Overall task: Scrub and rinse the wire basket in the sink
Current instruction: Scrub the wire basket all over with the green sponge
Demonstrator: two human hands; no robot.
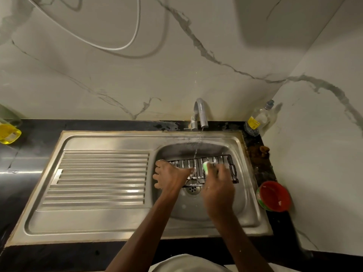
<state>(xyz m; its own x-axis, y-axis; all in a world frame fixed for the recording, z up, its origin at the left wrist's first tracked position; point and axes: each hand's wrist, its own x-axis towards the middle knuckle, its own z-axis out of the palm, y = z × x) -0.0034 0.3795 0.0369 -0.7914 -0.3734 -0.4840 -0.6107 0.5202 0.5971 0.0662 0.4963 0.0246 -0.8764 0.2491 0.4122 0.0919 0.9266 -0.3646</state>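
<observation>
You are looking at a dim, warm-tinted picture with a greenish-yellow cast over the marble wall (117, 79). Light falls from above and behind you: a broad soft shadow sits high on the wall, far beyond your right grip (218, 185), and the white cable (135, 32) throws a curved shadow beside itself. Glare streaks the ribs of the drainboard (102, 177) to the left of your left grip (169, 177). Your right grip is smeared by motion blur; the left one is sharper. The wide lens bends the worktop (39, 134) edge and the wall corners outward.
</observation>
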